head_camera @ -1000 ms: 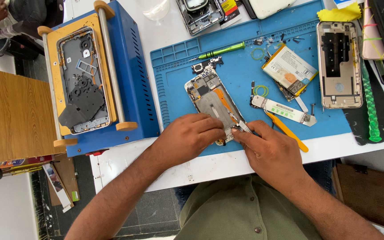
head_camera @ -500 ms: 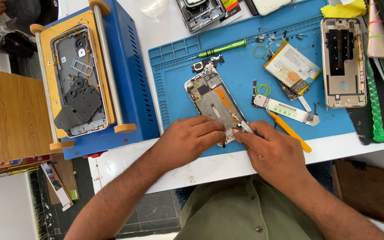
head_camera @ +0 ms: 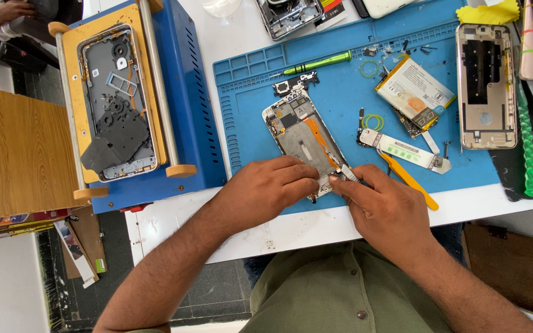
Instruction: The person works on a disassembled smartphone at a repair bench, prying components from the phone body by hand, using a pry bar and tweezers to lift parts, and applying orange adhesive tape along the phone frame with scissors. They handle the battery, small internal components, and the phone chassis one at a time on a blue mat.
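Both hands pinch at the opened phone (head_camera: 303, 139): left hand (head_camera: 266, 191) steadies it, right hand (head_camera: 384, 206) grips tweezers (head_camera: 345, 173)

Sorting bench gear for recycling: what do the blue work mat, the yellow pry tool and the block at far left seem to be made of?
Blue work mat: probably silicone or rubber, matte, with moulded compartments. Yellow pry tool: looks like smooth plastic. Block: wood or wood-grain laminate, going by its streaked brown grain.

Bright, even light — sharp, faint shadows
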